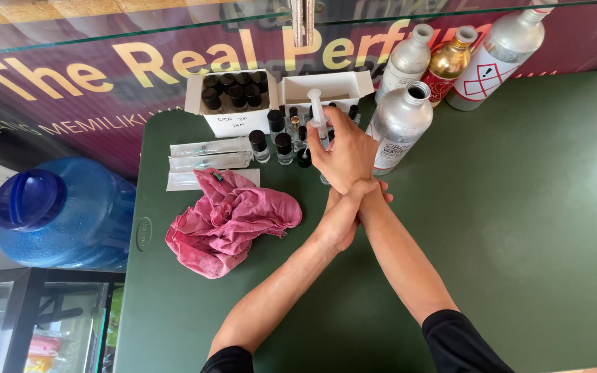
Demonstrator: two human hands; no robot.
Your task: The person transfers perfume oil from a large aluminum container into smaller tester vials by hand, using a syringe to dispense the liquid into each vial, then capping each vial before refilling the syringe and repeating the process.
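Observation:
My right hand (343, 153) grips a clear plastic syringe (316, 109) upright, plunger end up, over a cluster of small glass vials with black caps (283, 141). My left hand (343, 220) lies crossed under my right wrist, its fingertips showing on the right side; what it holds, if anything, is hidden. A small clear vial (324, 179) peeks out just below my right hand. An open silver aluminium bottle (401, 124) stands right next to my right hand.
On the green table (506, 207) lie a crumpled pink cloth (229, 220) and wrapped syringes (209, 155). Two white boxes (233, 103) of vials stand at the back, with silver and gold bottles (448, 63) behind. A blue water jug (63, 211) stands left of the table.

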